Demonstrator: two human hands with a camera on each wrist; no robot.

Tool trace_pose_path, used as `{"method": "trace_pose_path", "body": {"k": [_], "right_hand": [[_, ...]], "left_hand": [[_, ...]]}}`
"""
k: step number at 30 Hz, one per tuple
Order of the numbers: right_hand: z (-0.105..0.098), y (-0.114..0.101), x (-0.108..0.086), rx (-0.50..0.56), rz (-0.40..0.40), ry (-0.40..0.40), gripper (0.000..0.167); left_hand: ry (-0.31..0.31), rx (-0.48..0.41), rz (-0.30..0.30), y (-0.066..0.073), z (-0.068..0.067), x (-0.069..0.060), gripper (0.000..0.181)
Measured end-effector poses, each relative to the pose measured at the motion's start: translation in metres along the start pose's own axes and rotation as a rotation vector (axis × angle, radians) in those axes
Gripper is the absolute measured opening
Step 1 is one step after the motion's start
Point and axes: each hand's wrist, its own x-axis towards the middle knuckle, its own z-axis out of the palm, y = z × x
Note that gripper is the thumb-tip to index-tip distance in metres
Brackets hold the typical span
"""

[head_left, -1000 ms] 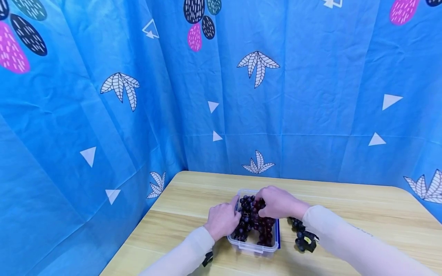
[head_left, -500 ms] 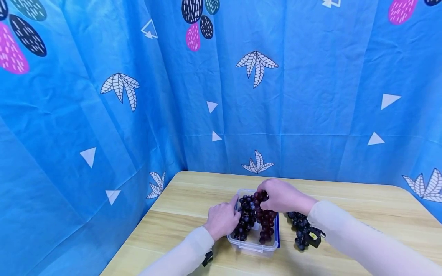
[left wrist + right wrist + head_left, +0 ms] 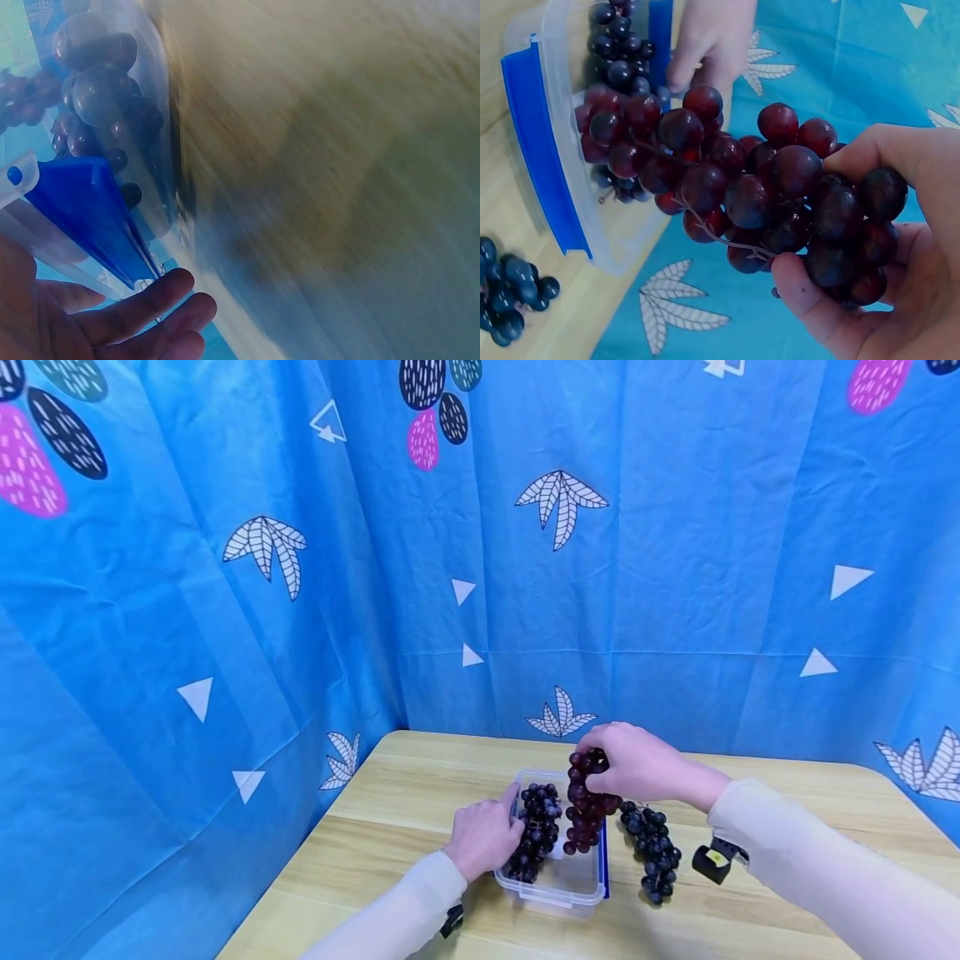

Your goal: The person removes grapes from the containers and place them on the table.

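My right hand (image 3: 637, 764) pinches the upper end of a dark red grape bunch (image 3: 583, 814), which hangs over the right part of a clear plastic box (image 3: 558, 897). The right wrist view shows thumb and fingers round the red grapes (image 3: 727, 172). Inside the box, on its left side, lies a dark purple bunch (image 3: 534, 835). My left hand (image 3: 483, 837) rests on the box's left edge, index finger extended along the rim. In the left wrist view its fingers (image 3: 142, 307) are fairly straight beside a blue latch (image 3: 90, 217).
A black grape bunch (image 3: 652, 852) lies on the wooden table (image 3: 787, 827) just right of the box. Blue patterned cloth (image 3: 690, 568) hangs behind the table and on its left. A small black device (image 3: 712, 862) is at the right wrist.
My right hand has lifted the red bunch from within the box and moved up and to the right with it, uncovering more of the black bunch. The left hand has stayed in place.
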Motion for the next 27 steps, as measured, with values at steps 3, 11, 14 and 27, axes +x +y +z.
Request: {"method": "trace_pose_path", "body": {"k": [3, 11, 14, 27], "right_hand": [[-0.011, 0.002, -0.005, 0.004, -0.01, 0.012, 0.033], [-0.035, 0.008, -0.019, 0.008, -0.003, 0.018, 0.03], [-0.04, 0.013, -0.026, 0.005, 0.008, 0.013, 0.03], [-0.056, 0.038, -0.055, 0.004, 0.066, -0.035, 0.035]], "left_hand": [[-0.004, -0.008, 0.001, 0.001, -0.002, -0.001, 0.063], [-0.01, -0.005, 0.003, 0.002, -0.003, 0.0, 0.063], [-0.011, -0.005, 0.004, 0.002, -0.003, 0.0, 0.063], [-0.013, -0.013, 0.0, 0.002, -0.002, 0.0, 0.063]]}}
